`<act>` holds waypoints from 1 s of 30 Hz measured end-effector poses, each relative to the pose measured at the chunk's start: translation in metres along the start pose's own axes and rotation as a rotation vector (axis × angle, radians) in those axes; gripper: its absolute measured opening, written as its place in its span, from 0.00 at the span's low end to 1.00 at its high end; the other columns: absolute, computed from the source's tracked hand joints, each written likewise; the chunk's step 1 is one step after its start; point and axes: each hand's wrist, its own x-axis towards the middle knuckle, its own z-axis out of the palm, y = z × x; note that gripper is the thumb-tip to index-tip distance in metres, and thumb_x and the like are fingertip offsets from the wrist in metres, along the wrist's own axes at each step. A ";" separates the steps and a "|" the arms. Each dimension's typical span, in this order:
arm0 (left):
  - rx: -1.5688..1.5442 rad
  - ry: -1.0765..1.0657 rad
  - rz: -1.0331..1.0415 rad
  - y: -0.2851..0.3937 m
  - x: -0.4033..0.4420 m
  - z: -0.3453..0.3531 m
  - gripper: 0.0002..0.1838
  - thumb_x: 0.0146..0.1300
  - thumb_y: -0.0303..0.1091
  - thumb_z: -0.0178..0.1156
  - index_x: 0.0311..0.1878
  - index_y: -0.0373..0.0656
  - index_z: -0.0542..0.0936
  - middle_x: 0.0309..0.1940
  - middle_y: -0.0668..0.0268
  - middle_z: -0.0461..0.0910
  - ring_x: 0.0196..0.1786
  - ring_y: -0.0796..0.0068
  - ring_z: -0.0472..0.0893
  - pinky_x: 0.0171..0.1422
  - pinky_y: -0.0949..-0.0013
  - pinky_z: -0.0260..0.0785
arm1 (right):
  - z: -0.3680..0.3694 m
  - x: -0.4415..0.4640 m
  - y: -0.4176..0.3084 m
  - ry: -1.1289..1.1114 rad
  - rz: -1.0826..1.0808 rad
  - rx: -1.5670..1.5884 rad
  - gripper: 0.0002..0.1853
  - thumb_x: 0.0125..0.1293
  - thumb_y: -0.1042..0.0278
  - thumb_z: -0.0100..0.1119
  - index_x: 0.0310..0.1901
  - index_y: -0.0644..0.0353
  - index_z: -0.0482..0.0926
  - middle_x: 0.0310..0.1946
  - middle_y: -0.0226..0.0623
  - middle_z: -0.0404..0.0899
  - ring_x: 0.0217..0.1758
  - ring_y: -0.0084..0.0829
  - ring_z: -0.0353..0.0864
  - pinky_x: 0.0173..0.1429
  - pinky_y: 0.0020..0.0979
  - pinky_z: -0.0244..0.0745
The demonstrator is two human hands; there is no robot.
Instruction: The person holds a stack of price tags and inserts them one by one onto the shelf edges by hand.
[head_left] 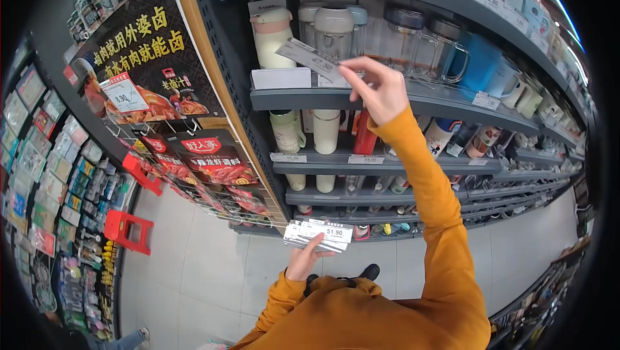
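My right hand [378, 85] is raised at the second shelf, its thumb and fingers pinching the right end of a grey price label [310, 59]. That label is tilted, in front of a white bottle with a pink lid [272, 37] and a clear jar with a grey lid [333, 32]. A blank white label holder [281, 79] sits on the shelf edge just below. Lower down, my left hand [305, 258] holds a fanned stack of white price labels [318, 235], the top one reading 51.90, with a finger over its lower edge.
Curved grey shelves [413, 98] with cups and bottles run to the right. A black food poster [139, 53] and hanging red packets [213, 156] stand at the left. Two red stools [129, 232] are on the tiled floor. Another person's shoe and leg [132, 339] show at bottom left.
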 end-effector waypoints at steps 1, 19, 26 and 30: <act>-0.003 -0.008 -0.003 0.003 -0.003 0.002 0.21 0.69 0.28 0.53 0.64 0.37 0.67 0.58 0.61 0.74 0.52 0.67 0.80 0.47 0.63 0.81 | 0.004 0.008 -0.003 -0.007 0.011 0.014 0.10 0.64 0.66 0.62 0.41 0.64 0.82 0.24 0.34 0.81 0.19 0.20 0.78 0.26 0.23 0.71; -0.046 0.057 0.063 0.028 -0.020 -0.036 0.21 0.68 0.29 0.54 0.63 0.37 0.67 0.56 0.61 0.76 0.50 0.68 0.81 0.45 0.66 0.81 | 0.041 0.035 -0.001 -0.085 0.069 0.039 0.13 0.66 0.64 0.60 0.44 0.65 0.81 0.35 0.37 0.85 0.19 0.20 0.79 0.20 0.20 0.68; -0.047 0.055 0.057 0.027 -0.019 -0.043 0.21 0.68 0.29 0.55 0.62 0.37 0.68 0.54 0.60 0.76 0.49 0.68 0.82 0.43 0.66 0.81 | 0.040 0.037 -0.004 -0.157 0.093 -0.075 0.13 0.66 0.65 0.59 0.48 0.63 0.81 0.36 0.35 0.83 0.19 0.18 0.77 0.20 0.18 0.67; -0.044 0.052 0.053 0.028 -0.018 -0.047 0.19 0.68 0.29 0.55 0.61 0.37 0.68 0.53 0.61 0.77 0.49 0.68 0.82 0.43 0.66 0.81 | 0.041 0.037 -0.005 -0.131 0.005 -0.115 0.12 0.66 0.67 0.58 0.50 0.58 0.82 0.34 0.34 0.83 0.19 0.18 0.78 0.20 0.19 0.67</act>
